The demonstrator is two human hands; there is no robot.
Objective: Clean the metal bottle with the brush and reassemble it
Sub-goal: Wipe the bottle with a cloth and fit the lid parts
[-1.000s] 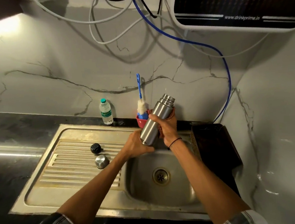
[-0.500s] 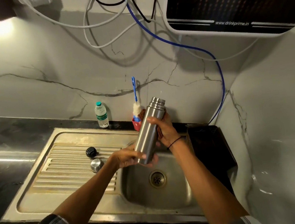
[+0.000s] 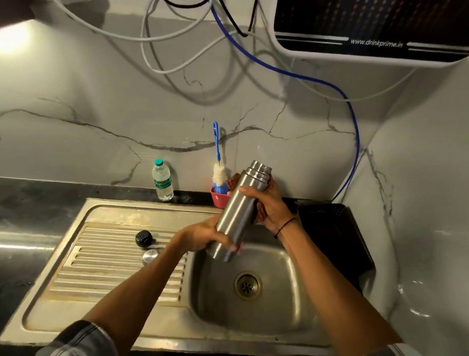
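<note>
While the dark tabletop (image 3: 20,217) stretches along the left, a steel sink (image 3: 112,212) sits in it with a black cap (image 3: 143,238) and a metal cup lid (image 3: 150,256) resting on its ribbed drainboard. Behind, a plastic water bottle (image 3: 162,180) stands near the wall, and a blue-handled brush (image 3: 217,162) stands upright in a red holder (image 3: 219,197). Over the basin, the left hand (image 3: 204,235) grips the base of the tilted metal bottle (image 3: 240,212), its open neck pointing up and away. The right hand (image 3: 266,203) wraps its upper body, pressing a reddish scrub pad (image 3: 261,213) against it.
</note>
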